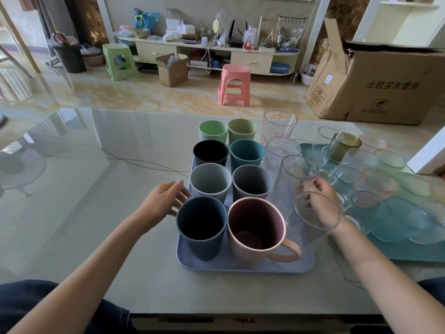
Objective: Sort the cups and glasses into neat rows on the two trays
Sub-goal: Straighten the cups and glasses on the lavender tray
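right grip (320,201) | closed round tall glass (298,172) | beside pink mug (255,230)

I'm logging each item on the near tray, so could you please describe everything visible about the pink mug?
The pink mug is the only handled cup on the lavender tray. It looks like matte plastic, pale pink outside and darker mauve inside, and empty. It stands upright at the tray's near right corner, its loop handle pointing right. It sits close beside the dark blue cup; whether they touch is unclear. Neither hand touches it.
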The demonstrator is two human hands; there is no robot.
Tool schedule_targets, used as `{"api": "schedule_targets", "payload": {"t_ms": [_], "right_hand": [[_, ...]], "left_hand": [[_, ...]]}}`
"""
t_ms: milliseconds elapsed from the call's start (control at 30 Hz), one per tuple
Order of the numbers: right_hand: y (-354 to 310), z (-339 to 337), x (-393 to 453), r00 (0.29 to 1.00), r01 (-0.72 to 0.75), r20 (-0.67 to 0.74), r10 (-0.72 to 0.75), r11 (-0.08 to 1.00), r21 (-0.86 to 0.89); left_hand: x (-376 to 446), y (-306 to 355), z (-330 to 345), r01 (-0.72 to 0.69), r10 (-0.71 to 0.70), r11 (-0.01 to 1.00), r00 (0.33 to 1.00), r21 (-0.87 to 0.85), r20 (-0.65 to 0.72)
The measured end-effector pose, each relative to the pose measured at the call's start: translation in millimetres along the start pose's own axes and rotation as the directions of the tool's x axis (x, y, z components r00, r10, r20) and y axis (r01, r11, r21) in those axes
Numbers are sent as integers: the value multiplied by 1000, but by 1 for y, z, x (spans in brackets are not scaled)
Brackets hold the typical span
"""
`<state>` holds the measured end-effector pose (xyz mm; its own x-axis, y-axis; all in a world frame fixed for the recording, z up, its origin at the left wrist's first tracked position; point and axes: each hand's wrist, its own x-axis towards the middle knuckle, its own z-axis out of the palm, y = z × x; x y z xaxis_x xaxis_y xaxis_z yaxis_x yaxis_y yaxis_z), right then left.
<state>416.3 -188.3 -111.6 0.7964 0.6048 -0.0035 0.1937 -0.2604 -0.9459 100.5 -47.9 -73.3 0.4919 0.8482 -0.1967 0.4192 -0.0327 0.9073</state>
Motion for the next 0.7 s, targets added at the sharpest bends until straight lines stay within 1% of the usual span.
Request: {"api": "schedule_targets", "payload": {"t_ms": [67,100,133,167,267,333,400,467,567,600,633,700], "right_hand": [[-10,8,12,997,52,-55,-49,997,52],[-16,13,21,997,55,-56,-47,990,132],[-23,18,30,999,34,-37,-26,971,237],[-30,23,43,1000,7,-15,-3,952,306],[-40,35,80,995,-57,96,31,956,286],[-47,42,94,984,-130,158,77,923,361],[-52,45,109,969,-190,228,93,872,450],[-51,49,129,956,-235,270,113,845,480],[-51,57,147,911,-284,406,70,819,498],[-48,60,155,901,-300,430,65,808,508],[-47,63,162,888,-329,453,71,789,520],[-47,67,173,837,-406,538,98,771,490]], "left_hand": [[21,-2,-1,-27,10,992,991,-126,-134],[34,-2,0,-42,8,981,985,-190,-175],[48,-1,0,-53,5,969,981,-242,-195],[63,1,1,-58,2,958,981,-281,-195],[105,6,6,-52,4,938,990,-344,-139],[131,8,9,-40,5,915,996,-402,-89],[154,9,7,-24,0,888,999,-460,-53],[173,9,2,2,-8,864,1000,-503,-11],[190,16,-3,41,5,845,996,-533,86],[195,20,-4,51,22,838,991,-543,128],[199,25,-3,67,30,828,986,-556,165],[209,35,-3,112,22,827,973,-552,230]]}}
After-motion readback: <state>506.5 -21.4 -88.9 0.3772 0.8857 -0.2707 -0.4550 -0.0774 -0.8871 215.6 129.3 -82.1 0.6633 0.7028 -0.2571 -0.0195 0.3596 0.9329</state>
